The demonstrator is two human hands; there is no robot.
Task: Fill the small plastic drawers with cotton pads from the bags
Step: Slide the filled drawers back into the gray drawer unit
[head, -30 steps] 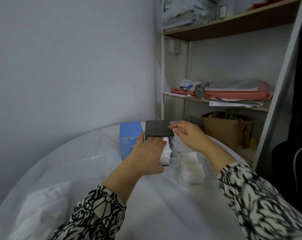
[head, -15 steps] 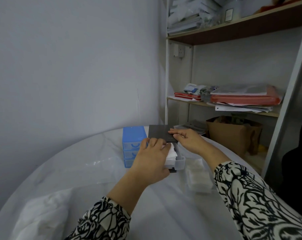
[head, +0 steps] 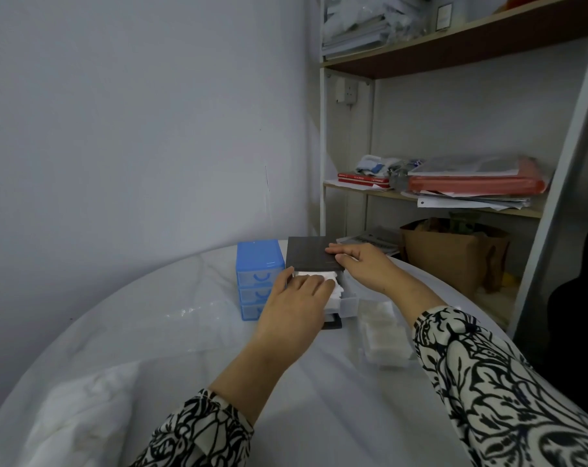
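A black drawer unit [head: 311,253] stands on the white table beside a blue drawer unit [head: 259,264]. Its top clear drawer [head: 349,305] is pulled out and holds a stack of white cotton pads [head: 334,287]. My left hand [head: 294,303] lies on top of those pads with fingers stretched forward, pressing them down. My right hand [head: 361,264] rests flat on the right top edge of the black unit. A clear bag of cotton pads [head: 383,332] lies on the table just right of the drawer.
A crumpled white plastic bag [head: 77,409] lies at the near left of the round table [head: 185,332]. Behind the table's right side stands a shelf rack [head: 454,200] with papers, red folders and a brown paper bag [head: 451,254] low down.
The view has shifted slightly. My left hand stays on the pads and has pushed a little deeper into the drawer; my right hand stays on the black unit's top.
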